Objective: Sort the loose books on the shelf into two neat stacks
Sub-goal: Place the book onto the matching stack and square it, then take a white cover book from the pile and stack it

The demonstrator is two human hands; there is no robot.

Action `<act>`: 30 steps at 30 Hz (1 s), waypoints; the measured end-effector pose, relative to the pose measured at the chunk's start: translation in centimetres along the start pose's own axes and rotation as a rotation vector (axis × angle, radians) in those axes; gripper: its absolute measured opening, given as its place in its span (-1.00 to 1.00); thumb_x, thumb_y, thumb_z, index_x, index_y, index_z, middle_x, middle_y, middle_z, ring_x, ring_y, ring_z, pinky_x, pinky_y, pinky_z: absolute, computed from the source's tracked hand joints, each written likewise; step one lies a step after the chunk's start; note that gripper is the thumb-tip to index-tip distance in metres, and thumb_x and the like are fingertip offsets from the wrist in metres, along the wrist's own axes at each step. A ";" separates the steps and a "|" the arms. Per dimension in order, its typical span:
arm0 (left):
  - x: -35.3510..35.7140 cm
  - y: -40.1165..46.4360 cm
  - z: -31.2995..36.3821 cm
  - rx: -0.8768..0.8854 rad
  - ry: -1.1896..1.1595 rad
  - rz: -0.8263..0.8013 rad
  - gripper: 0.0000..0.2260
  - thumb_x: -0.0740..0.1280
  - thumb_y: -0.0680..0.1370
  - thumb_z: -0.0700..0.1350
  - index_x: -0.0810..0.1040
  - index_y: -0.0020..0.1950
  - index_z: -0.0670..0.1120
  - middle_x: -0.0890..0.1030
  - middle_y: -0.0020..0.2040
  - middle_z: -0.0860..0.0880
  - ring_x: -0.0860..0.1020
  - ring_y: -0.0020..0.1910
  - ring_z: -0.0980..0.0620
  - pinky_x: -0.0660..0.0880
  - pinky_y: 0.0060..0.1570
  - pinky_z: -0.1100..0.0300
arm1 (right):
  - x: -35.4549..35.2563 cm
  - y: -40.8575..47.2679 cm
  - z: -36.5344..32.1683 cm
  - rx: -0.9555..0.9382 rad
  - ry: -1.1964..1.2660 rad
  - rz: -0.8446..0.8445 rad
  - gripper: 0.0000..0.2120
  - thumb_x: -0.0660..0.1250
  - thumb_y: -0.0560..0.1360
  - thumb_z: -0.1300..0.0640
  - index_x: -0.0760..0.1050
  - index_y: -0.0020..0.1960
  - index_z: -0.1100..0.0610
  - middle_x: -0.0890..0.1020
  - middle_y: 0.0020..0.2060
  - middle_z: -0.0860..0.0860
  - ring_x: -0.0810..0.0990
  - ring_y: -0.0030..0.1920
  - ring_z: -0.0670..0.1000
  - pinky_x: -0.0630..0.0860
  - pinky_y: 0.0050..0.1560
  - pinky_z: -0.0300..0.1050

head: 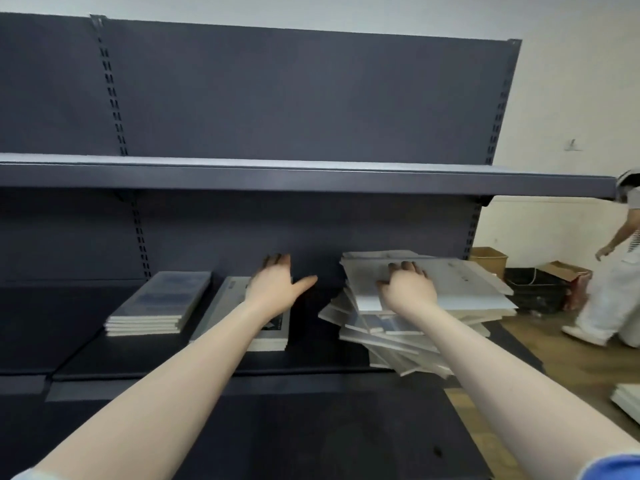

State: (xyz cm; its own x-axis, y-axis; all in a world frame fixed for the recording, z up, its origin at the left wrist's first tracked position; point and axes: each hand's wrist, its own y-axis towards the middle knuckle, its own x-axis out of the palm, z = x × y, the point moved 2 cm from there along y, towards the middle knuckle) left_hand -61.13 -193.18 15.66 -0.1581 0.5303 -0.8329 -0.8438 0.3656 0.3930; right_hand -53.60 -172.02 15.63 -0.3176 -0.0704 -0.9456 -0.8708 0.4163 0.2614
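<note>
Two neat stacks lie on the dark shelf (pixel 104 355): a stack of blue-grey books (pixel 162 303) at the left and a second grey stack (pixel 273 334) beside it. My left hand (pixel 277 285) hovers open over the second stack, fingers spread. To the right sits a messy pile of loose pale books (pixel 398 344), fanned out at odd angles. My right hand (pixel 408 289) rests on the white top book (pixel 460 285) of that pile, its fingers curled over the cover.
An upper shelf (pixel 311 178) overhangs the working shelf. Beyond the rack's right end stands another person (pixel 613 282) on a wooden floor, with cardboard boxes (pixel 491 259) and a dark bag behind. More white books (pixel 627 400) lie on the floor at right.
</note>
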 end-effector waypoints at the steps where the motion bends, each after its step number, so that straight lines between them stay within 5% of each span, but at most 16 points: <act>1: 0.4 0.0 0.4 0.003 0.011 -0.016 -0.40 0.23 0.53 0.23 0.26 0.46 -0.05 0.35 0.42 -0.07 0.35 0.35 -0.11 0.39 0.24 0.04 | -0.1 -0.4 0.7 0.006 -0.016 0.008 -0.54 0.09 0.61 -0.05 0.32 0.41 0.17 0.34 0.39 0.19 0.29 0.39 0.19 0.25 0.38 0.02; 8: 2.9 -0.5 4.7 0.022 0.195 -0.108 -0.30 0.09 0.52 0.34 0.23 0.49 -0.11 0.26 0.48 -0.09 0.23 0.45 -0.15 0.28 0.37 -0.06 | -0.9 -1.9 6.5 0.022 -0.085 0.065 -0.59 0.08 0.59 -0.05 0.44 0.27 0.18 0.48 0.23 0.20 0.41 0.25 0.19 0.34 0.23 0.02; 18: 5.7 0.5 10.6 -0.032 0.284 -0.186 -0.26 0.08 0.51 0.36 0.18 0.51 -0.12 0.22 0.50 -0.12 0.18 0.47 -0.19 0.23 0.41 -0.05 | -1.7 -0.1 14.3 0.008 -0.005 -0.002 -0.55 0.08 0.58 -0.10 0.39 0.32 0.16 0.47 0.22 0.23 0.42 0.24 0.23 0.37 0.19 0.03; 23: 7.3 0.2 12.6 -0.142 0.181 -0.284 -0.20 0.13 0.49 0.37 0.15 0.51 -0.18 0.28 0.45 -0.19 0.40 0.33 -0.17 0.44 0.22 0.03 | -1.7 0.7 16.1 -0.019 0.052 -0.054 -0.50 0.08 0.58 -0.15 0.38 0.30 0.22 0.47 0.19 0.25 0.43 0.20 0.24 0.40 0.13 0.02; 30: 7.3 0.2 13.6 -0.248 0.116 -0.200 -0.24 0.27 0.44 0.34 0.33 0.38 -0.22 0.48 0.26 -0.18 0.51 0.14 -0.12 0.47 -0.04 0.15 | -1.4 1.9 16.6 0.026 0.108 -0.051 -0.38 0.18 0.52 -0.26 0.39 0.29 0.24 0.42 0.24 0.25 0.45 0.20 0.26 0.43 0.15 0.01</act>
State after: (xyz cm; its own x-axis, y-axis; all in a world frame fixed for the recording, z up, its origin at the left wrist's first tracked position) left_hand -55.52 -178.85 14.97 -0.0221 0.3710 -0.9284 -0.9607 0.2490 0.1223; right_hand -48.56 -156.10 14.22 -0.3132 -0.1884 -0.9308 -0.8773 0.4328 0.2076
